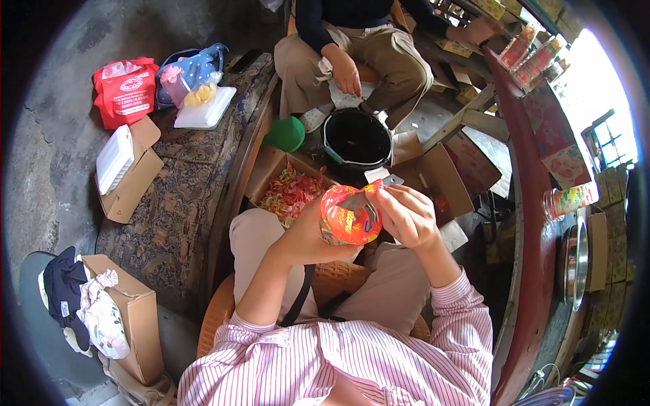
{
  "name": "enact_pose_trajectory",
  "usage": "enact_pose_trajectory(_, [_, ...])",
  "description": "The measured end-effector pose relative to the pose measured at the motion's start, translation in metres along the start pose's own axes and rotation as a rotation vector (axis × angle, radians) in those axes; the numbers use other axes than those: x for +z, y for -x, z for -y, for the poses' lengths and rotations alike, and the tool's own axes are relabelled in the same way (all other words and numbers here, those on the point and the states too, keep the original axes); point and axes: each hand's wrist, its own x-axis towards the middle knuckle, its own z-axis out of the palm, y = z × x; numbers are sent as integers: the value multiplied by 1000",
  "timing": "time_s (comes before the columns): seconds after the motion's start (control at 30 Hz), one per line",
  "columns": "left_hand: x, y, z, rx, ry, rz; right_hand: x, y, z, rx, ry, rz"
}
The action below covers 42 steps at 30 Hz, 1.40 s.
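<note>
My left hand (pixel 306 233) is wrapped round the side of a cup with a bright red and orange printed lid (pixel 347 229), held tilted above my lap. My right hand (pixel 407 215) pinches a flat grey metal blade (pixel 353 200) at the lid's far right edge. The blade's pointed part lies over the lid, and its other end sticks out past my fingers. Most of the cup's body is hidden by my left hand. Just beyond the cup, a cardboard box (pixel 267 177) holds a heap of red and yellow wrapper scraps (pixel 292 189).
Opposite me sits a person (pixel 352 54) behind a black bucket (pixel 357 139). A green bowl (pixel 285 134) stands beside the bucket. To the right are an open carton (pixel 443 179) and a red-edged table (pixel 520 169) with jars (pixel 565 201). Bags (pixel 125 93) lie on the patterned bench (pixel 169 196).
</note>
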Motion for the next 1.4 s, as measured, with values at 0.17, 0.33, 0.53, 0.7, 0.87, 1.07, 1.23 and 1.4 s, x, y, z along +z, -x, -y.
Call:
enact_pose_trajectory(0.17, [-7, -9, 13, 208, -181, -116, -4, -6, -3, 36, 58, -22])
enact_pose_trajectory(0.33, [-7, -3, 21, 62, -169, -139, -3, -1, -5, 57, 92, -16])
enact_pose_trajectory(0.53, [-2, -3, 13, 132, -192, -161, 1, -3, -3, 72, 98, 35])
enact_pose_trajectory(0.7, [-5, -6, 9, 148, -221, -84, 6, 2, -4, 57, 97, 42])
enact_pose_trajectory(0.87, [-3, -1, 18, 89, 13, -8, 5, -3, -5, 12, 62, 21])
enact_pose_trajectory(1.07, [-8, 6, 13, -181, 393, 145, 7, 0, -5, 21, -19, -3])
enact_pose_trajectory(1.23, [-2, -2, 6, -130, 238, 134, 6, -4, -7, 33, -19, -2])
enact_pose_trajectory(1.4, [-10, -13, 6, -34, 0, -35, -1, -4, -14, 27, 56, 13])
